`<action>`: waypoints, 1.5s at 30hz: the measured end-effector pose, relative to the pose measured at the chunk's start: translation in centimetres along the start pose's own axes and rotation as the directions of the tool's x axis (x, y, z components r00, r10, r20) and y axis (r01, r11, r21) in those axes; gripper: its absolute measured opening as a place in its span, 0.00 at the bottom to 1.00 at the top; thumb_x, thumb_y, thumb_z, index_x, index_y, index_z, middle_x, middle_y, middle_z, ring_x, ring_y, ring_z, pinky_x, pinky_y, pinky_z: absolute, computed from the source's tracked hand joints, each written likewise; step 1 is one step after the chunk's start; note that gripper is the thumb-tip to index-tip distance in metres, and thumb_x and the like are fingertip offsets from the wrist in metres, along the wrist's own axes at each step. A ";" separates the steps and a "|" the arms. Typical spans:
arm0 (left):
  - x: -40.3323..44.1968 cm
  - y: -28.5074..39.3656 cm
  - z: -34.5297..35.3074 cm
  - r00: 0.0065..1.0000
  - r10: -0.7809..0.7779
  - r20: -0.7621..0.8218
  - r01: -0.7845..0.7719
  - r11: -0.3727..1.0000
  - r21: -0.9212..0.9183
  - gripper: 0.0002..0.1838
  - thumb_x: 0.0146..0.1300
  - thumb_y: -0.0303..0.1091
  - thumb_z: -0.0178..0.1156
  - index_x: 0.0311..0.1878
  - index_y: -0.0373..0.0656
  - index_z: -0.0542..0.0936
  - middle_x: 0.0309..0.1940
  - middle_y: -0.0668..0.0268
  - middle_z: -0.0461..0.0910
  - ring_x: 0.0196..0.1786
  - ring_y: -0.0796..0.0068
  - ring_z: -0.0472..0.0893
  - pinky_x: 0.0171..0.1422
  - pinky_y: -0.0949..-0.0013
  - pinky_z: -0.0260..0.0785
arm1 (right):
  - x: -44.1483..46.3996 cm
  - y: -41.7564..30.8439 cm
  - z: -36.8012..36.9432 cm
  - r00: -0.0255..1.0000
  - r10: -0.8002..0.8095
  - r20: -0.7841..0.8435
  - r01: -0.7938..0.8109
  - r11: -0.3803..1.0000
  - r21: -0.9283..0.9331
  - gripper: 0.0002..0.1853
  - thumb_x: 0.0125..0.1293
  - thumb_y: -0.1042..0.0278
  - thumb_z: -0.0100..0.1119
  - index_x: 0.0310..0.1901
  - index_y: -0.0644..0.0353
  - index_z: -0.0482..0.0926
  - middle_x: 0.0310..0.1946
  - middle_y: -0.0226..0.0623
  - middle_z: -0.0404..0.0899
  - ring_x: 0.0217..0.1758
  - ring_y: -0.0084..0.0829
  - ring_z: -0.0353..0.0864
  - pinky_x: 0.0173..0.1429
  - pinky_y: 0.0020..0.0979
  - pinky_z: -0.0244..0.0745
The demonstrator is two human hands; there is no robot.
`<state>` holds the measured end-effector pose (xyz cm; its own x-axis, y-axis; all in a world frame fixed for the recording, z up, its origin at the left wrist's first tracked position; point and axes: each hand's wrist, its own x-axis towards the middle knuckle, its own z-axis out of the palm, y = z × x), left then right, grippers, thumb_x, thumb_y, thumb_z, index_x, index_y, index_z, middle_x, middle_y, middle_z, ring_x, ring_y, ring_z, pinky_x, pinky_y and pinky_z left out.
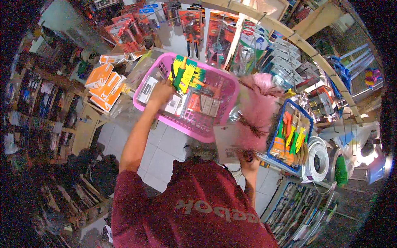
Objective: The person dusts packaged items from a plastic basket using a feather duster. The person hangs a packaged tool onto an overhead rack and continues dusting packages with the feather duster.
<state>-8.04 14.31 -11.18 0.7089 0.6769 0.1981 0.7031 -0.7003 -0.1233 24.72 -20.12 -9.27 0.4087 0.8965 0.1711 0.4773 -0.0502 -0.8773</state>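
My left hand (162,92) reaches into a pink plastic basket (185,131), fingers bent down over its contents; whether they grip anything is hidden. Beside the fingertips lies a yellow-and-green card (185,80) with a green-handled tool on it. White boxes (173,102) and a red-and-beige pack (203,105) sit lower in the basket. On the right, my right hand (248,162) is closed at the lower end of a blurred pink bundle (259,118) with dark bands. A pale card (226,144) hangs next to that bundle, also smeared by motion.
Right of the bundle stands a blue tray (286,166) of colourful-handled brushes. Coiled white hose (316,158) lies beyond it. Orange boxes (106,89) are at the left. Packaged tools (191,31) hang along the back. White tiles (159,149) show below the basket.
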 end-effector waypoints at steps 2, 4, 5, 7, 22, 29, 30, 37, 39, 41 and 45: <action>-0.1 4.1 -2.1 0.999 -0.014 0.036 0.023 0.965 -0.260 0.17 0.47 0.29 0.59 0.44 0.38 0.79 0.44 0.49 0.76 0.49 0.47 0.75 0.54 0.51 0.68 | 0.1 -0.6 -0.4 1.000 0.009 0.000 -0.009 0.998 -0.068 0.06 0.50 0.74 0.67 0.28 0.62 0.77 0.22 0.32 0.75 0.27 0.25 0.72 0.34 0.28 0.68; -0.9 9.4 -3.2 0.992 -0.022 -0.125 -0.046 0.854 -0.518 0.19 0.53 0.30 0.61 0.50 0.39 0.77 0.51 0.46 0.73 0.55 0.47 0.71 0.59 0.53 0.65 | 0.1 -1.2 -0.7 0.998 0.035 -0.047 -0.038 0.997 -0.061 0.08 0.49 0.74 0.67 0.31 0.62 0.79 0.25 0.33 0.77 0.29 0.26 0.74 0.37 0.29 0.69; -1.3 11.9 -4.6 0.994 -0.035 -0.105 -0.040 0.772 -0.634 0.22 0.55 0.30 0.60 0.55 0.38 0.73 0.56 0.45 0.69 0.60 0.49 0.68 0.62 0.56 0.63 | 0.1 -1.5 -0.6 0.994 0.054 -0.096 -0.056 0.998 -0.020 0.09 0.49 0.74 0.67 0.33 0.63 0.80 0.27 0.33 0.78 0.30 0.27 0.75 0.38 0.29 0.70; -2.9 18.0 -5.0 0.975 -0.212 0.062 0.116 0.252 -0.961 0.25 0.59 0.32 0.59 0.60 0.40 0.68 0.60 0.50 0.66 0.61 0.53 0.68 0.64 0.57 0.62 | 0.6 -2.6 -0.5 0.982 0.092 -0.165 -0.075 0.991 0.108 0.11 0.49 0.74 0.68 0.36 0.62 0.80 0.30 0.33 0.79 0.31 0.28 0.76 0.39 0.29 0.71; -4.2 27.5 -7.0 0.921 0.157 0.356 0.187 -0.981 -0.051 0.41 0.59 0.68 0.43 0.63 0.42 0.65 0.53 0.56 0.73 0.50 0.60 0.76 0.50 0.55 0.72 | 0.7 1.9 -0.2 0.930 0.214 0.299 -0.319 0.873 0.368 0.17 0.68 0.56 0.50 0.49 0.61 0.70 0.35 0.35 0.73 0.34 0.27 0.70 0.38 0.29 0.65; -5.0 28.0 -9.2 0.858 -0.039 0.512 -0.053 -0.998 0.014 0.35 0.62 0.65 0.44 0.57 0.44 0.71 0.49 0.56 0.76 0.47 0.59 0.77 0.51 0.55 0.71 | 2.5 1.1 -4.9 0.928 0.013 0.372 -0.100 0.971 0.216 0.12 0.62 0.68 0.59 0.44 0.64 0.74 0.29 0.33 0.76 0.31 0.23 0.73 0.33 0.27 0.69; -5.6 27.8 -7.9 0.861 -0.026 0.508 -0.048 -0.998 0.030 0.34 0.62 0.65 0.44 0.57 0.44 0.71 0.48 0.56 0.76 0.47 0.59 0.77 0.51 0.56 0.71 | 2.8 0.8 -5.7 0.907 0.008 0.421 -0.112 0.968 0.223 0.11 0.60 0.70 0.60 0.42 0.65 0.75 0.29 0.33 0.76 0.32 0.23 0.73 0.35 0.29 0.70; -6.6 25.3 -6.7 0.875 0.093 0.475 0.098 -0.995 0.014 0.28 0.63 0.59 0.46 0.52 0.44 0.72 0.44 0.57 0.77 0.47 0.62 0.77 0.50 0.58 0.71 | 4.9 -0.2 -8.0 0.694 0.019 0.720 0.168 0.968 -0.187 0.14 0.59 0.61 0.58 0.40 0.62 0.77 0.35 0.50 0.80 0.39 0.53 0.79 0.44 0.43 0.73; -7.0 25.2 -7.1 0.875 0.101 0.474 0.103 -0.994 0.021 0.26 0.64 0.57 0.47 0.51 0.43 0.72 0.43 0.57 0.77 0.47 0.63 0.77 0.50 0.58 0.70 | 5.5 -0.7 -7.9 0.789 0.068 0.610 0.088 0.971 -0.222 0.14 0.60 0.62 0.58 0.44 0.60 0.78 0.36 0.47 0.81 0.39 0.52 0.79 0.45 0.43 0.74; -7.2 25.0 -7.0 0.872 0.096 0.480 0.094 -0.995 0.028 0.25 0.64 0.56 0.48 0.49 0.43 0.72 0.42 0.57 0.77 0.47 0.64 0.76 0.49 0.59 0.70 | 5.5 -0.6 -8.3 0.704 -0.063 0.708 0.228 0.963 -0.141 0.11 0.58 0.66 0.59 0.40 0.62 0.77 0.29 0.46 0.79 0.30 0.48 0.77 0.36 0.40 0.71; -7.5 23.6 -7.4 0.881 0.133 0.454 0.136 -0.990 0.025 0.21 0.65 0.52 0.49 0.47 0.43 0.73 0.39 0.58 0.77 0.47 0.66 0.76 0.49 0.60 0.70 | 6.0 -0.6 -8.3 0.652 -0.233 0.722 0.371 0.928 -0.035 0.09 0.57 0.69 0.60 0.36 0.65 0.77 0.22 0.46 0.77 0.20 0.44 0.74 0.26 0.37 0.67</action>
<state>2.86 -8.99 -8.43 0.7431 0.6063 -0.2831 -0.5982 0.7915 0.1251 33.34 -18.35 -4.02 -0.4063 0.9137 -0.0076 0.6215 0.2703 -0.7353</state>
